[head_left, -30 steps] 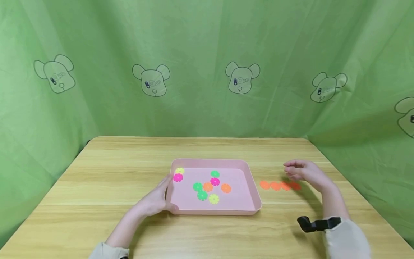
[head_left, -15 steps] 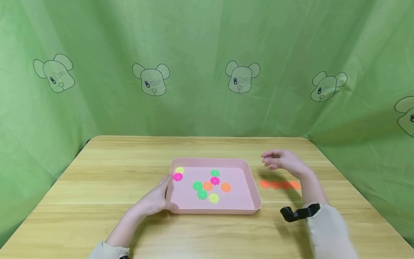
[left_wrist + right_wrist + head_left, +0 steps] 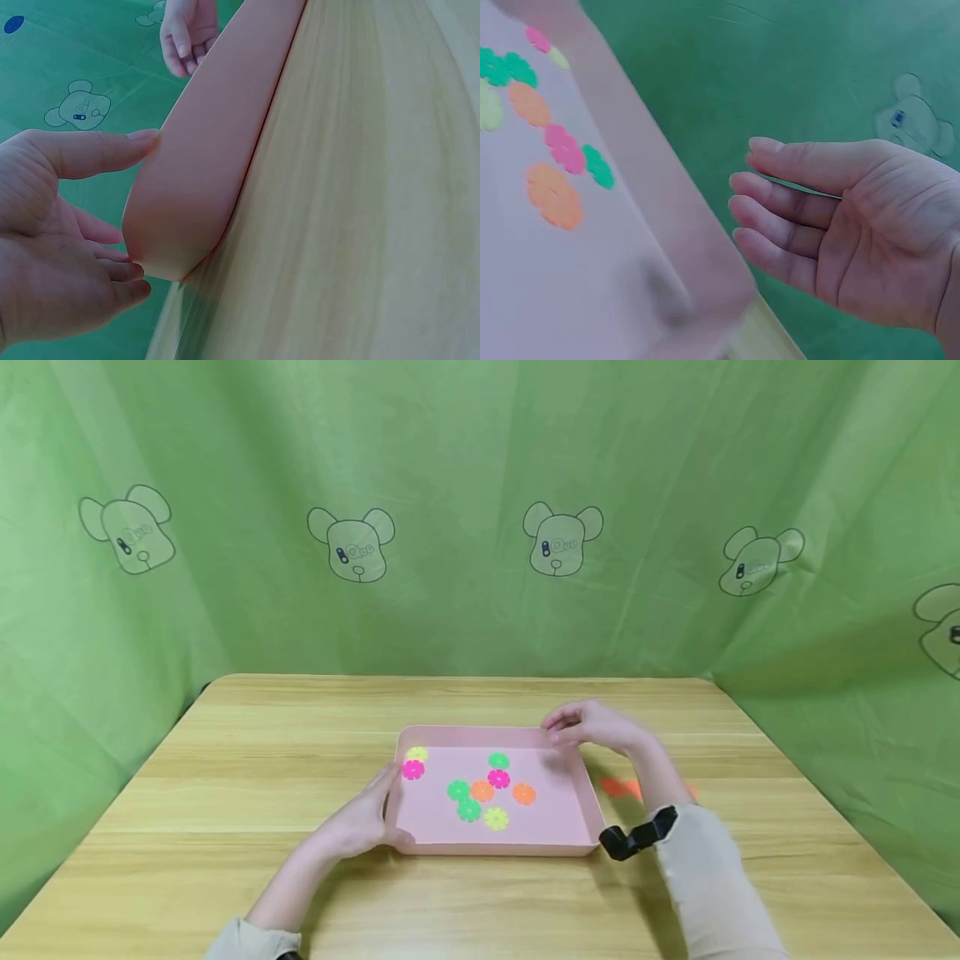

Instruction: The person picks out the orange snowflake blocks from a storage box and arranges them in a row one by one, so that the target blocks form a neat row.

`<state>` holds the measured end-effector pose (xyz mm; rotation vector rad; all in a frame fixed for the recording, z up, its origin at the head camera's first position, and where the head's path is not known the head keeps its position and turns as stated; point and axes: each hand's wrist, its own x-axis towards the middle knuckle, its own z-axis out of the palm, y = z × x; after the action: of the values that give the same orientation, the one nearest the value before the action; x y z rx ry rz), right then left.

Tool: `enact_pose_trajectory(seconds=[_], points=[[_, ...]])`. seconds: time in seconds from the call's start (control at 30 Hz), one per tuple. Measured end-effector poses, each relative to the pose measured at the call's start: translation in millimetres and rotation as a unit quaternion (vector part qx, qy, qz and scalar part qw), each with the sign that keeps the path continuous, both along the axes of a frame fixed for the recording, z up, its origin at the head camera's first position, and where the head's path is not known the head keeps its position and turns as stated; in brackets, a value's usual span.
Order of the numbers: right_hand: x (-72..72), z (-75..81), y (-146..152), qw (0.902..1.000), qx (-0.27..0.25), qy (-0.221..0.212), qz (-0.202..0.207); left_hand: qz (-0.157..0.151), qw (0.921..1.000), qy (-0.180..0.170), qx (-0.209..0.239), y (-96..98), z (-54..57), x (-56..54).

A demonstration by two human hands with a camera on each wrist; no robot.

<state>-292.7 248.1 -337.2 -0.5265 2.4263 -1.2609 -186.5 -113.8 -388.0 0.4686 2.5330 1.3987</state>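
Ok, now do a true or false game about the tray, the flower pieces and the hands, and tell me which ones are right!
1. The left hand touches the pink tray. True.

2. The right hand is holding a green piece. False: it holds nothing and is by the tray's back right corner.

3. Three green pieces are in the tray. True.

4. The orange pieces on the table lie left of the tray. False: those orange pieces lie on the table to its right, partly hidden by the right arm.

5. Two yellow pieces are in the tray. True.
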Motion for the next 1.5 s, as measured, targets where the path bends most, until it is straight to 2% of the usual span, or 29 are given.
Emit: enact_pose_trajectory(seconds=[0.4, 0.63, 0.8, 1.03, 1.23, 1.5], points=[[-9.0, -26.0, -32.8, 0.9938, 0.054, -0.042, 0.087, 0.000, 1.0000, -0.005, 0.004, -0.1, 1.1, 0.6], [-8.6, -38.7, -38.2, 0.9899, 0.065, -0.083, 0.095, -0.005, 0.9999, -0.010, 0.007, 0.6, -0.3, 0.6], [-7.0, -39.5, -41.3, 0.9868, 0.091, -0.060, 0.120, 0.000, 0.9998, -0.016, 0.013, 0.4, 0.0, 0.0], [-7.0, -39.8, -45.7, 0.9744, 0.134, -0.053, 0.173, 0.000, 0.9998, -0.016, 0.011, -1.0, 0.5, -0.5], [-4.7, -40.1, -47.8, 0.9724, 0.149, -0.045, 0.173, 0.000, 0.9999, -0.014, 0.008, -1.9, 0.6, -0.1], [-1.0, -41.3, -46.1, 0.9785, 0.136, -0.040, 0.150, -0.003, 0.9999, -0.010, 0.002, -1.5, 0.5, 0.0]])
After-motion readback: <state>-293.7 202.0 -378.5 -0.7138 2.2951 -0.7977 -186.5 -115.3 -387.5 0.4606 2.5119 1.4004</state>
